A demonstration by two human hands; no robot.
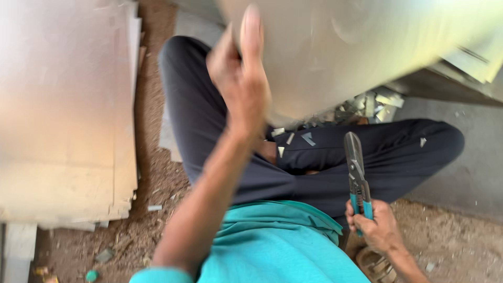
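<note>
My left hand (242, 78) is raised and grips the near edge of a large shiny metal sheet (356, 47) that fills the upper right of the head view. The sheet is blurred. My right hand (376, 229) is low at the right, closed around the teal handles of a pair of tin snips (357, 173), whose grey jaws point up and away from me. I sit cross-legged in dark trousers (314, 167) and a teal shirt (272, 246). Small metal offcuts (293, 137) lie on my lap.
A stack of flat metal sheets (63, 110) lies on the ground at the left. More metal scraps (374, 105) are piled beyond my knee under the held sheet. The ground is brown dirt (152, 209), with a grey slab (471, 178) at the right.
</note>
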